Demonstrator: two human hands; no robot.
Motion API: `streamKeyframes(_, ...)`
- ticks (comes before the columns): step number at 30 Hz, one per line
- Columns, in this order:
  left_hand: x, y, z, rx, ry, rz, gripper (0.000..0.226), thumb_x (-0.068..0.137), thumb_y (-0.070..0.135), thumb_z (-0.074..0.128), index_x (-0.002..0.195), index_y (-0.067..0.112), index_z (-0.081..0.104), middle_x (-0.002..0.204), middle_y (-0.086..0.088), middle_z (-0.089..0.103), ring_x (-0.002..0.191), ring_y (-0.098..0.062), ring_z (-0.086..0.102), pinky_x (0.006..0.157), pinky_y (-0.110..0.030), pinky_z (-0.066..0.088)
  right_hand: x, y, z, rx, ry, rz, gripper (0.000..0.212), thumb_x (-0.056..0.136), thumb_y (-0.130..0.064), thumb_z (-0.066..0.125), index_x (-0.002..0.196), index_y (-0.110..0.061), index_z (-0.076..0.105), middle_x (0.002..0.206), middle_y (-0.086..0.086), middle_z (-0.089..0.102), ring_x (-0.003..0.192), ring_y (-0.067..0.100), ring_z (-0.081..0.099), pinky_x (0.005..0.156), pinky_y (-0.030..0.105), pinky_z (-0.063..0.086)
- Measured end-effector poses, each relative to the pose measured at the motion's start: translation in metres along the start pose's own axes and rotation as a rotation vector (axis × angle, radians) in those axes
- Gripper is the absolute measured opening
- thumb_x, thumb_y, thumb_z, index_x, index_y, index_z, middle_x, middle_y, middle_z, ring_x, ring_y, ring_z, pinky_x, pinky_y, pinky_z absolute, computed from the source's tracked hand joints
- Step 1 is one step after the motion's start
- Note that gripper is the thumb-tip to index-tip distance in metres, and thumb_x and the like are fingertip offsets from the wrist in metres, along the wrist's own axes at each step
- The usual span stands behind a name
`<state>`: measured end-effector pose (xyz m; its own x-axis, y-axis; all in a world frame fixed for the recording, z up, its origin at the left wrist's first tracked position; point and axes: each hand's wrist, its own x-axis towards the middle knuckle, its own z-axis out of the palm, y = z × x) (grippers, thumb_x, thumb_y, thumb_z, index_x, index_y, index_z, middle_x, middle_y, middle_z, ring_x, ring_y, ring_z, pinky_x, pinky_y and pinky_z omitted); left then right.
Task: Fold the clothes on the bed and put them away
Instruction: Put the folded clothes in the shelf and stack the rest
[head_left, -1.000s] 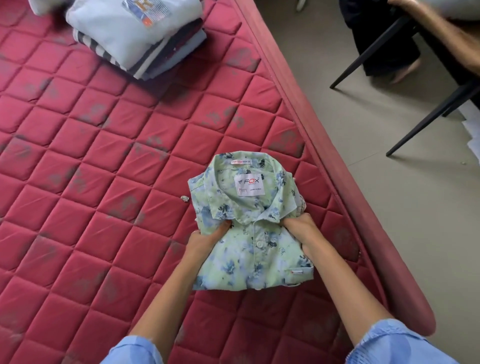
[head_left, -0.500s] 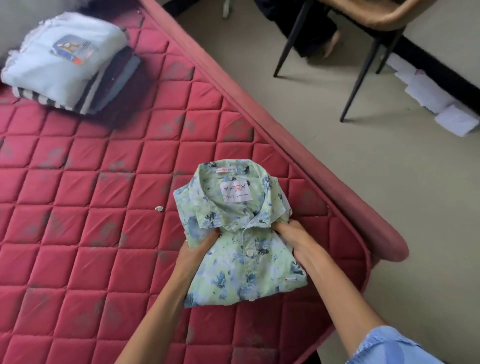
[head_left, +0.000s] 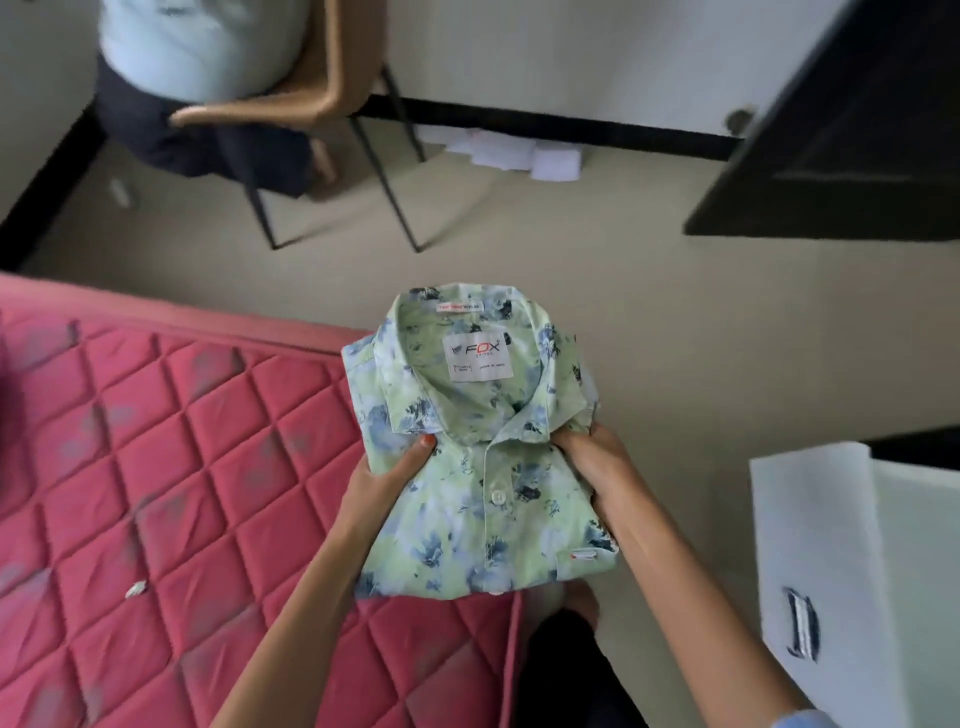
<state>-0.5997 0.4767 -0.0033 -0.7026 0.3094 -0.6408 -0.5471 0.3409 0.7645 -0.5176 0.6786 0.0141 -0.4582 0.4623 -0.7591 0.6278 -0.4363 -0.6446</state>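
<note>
The folded floral shirt (head_left: 480, 467) is held in the air, partly over the corner of the red quilted bed (head_left: 156, 467) and partly over the floor. The left hand (head_left: 387, 480) grips the shirt's left edge, thumb on top below the collar; the right hand (head_left: 595, 457) grips its right edge. Right of the shirt lies white fabric (head_left: 821, 545) with a dark emblem. Beyond the shirt stands a chair (head_left: 311, 98), papers (head_left: 519, 150) beside it along the wall.
</note>
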Motion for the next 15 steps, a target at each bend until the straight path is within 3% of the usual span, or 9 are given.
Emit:
streamKeyframes(2,0.002,0.017,0.030,0.036,-0.080,0.055,0.050,0.072,0.057,0.074,0.112,0.026,0.065,0.097,0.010,0.074,0.086,-0.001,0.070,0.080,-0.022,0.054,-0.011,-0.010,-0.036,0.043,0.059,-0.027,0.006,0.080,-0.011,0.072,0.084,-0.015,0.069,0.071,0.001,0.070,0.049,0.008,0.066,0.041,0.014,0.045)
streamKeyframes(4,-0.002,0.034,0.072,0.083,-0.205,0.096,0.050,0.076,0.059,0.069,0.116,0.030,0.063,0.104,0.012,0.073,0.096,-0.002,0.068,0.092,-0.028,0.052,-0.027,-0.015,-0.083,0.099,0.130,-0.048,0.007,0.079,-0.014,0.074,0.084,-0.015,0.069,0.072,0.002,0.072,0.051,0.009,0.067,0.041,0.015,0.046)
streamKeyframes(7,-0.016,0.052,0.138,0.158,-0.386,0.148,0.038,0.081,0.057,0.065,0.112,0.035,0.062,0.106,0.018,0.071,0.103,-0.004,0.066,0.091,-0.027,0.051,-0.050,-0.009,-0.154,0.213,0.220,-0.075,0.016,0.076,-0.020,0.077,0.091,-0.018,0.070,0.078,0.002,0.074,0.064,0.017,0.072,0.051,0.022,0.053)
streamKeyframes(9,-0.030,0.062,0.185,0.211,-0.472,0.134,0.048,0.072,0.060,0.070,0.111,0.033,0.064,0.108,0.012,0.072,0.102,-0.010,0.068,0.093,-0.034,0.051,-0.065,0.004,-0.201,0.313,0.275,-0.083,0.024,0.076,-0.021,0.078,0.099,-0.019,0.070,0.084,0.003,0.075,0.070,0.020,0.073,0.054,0.025,0.055)
streamKeyframes(11,-0.041,0.066,0.233,0.288,-0.534,0.118,0.063,0.058,0.067,0.072,0.110,0.032,0.067,0.107,0.008,0.073,0.100,-0.014,0.069,0.096,-0.041,0.050,-0.079,0.023,-0.246,0.404,0.336,-0.068,0.022,0.079,-0.020,0.076,0.100,-0.017,0.069,0.084,0.005,0.074,0.066,0.017,0.072,0.048,0.022,0.053)
streamKeyframes(15,-0.066,0.061,0.336,0.517,-0.688,0.136,0.050,0.062,0.070,0.074,0.100,0.036,0.071,0.103,0.009,0.074,0.096,-0.013,0.070,0.095,-0.043,0.052,-0.108,0.075,-0.328,0.561,0.491,0.020,0.016,0.086,-0.019,0.069,0.097,-0.011,0.060,0.078,0.006,0.065,0.057,0.020,0.065,0.035,0.014,0.042)
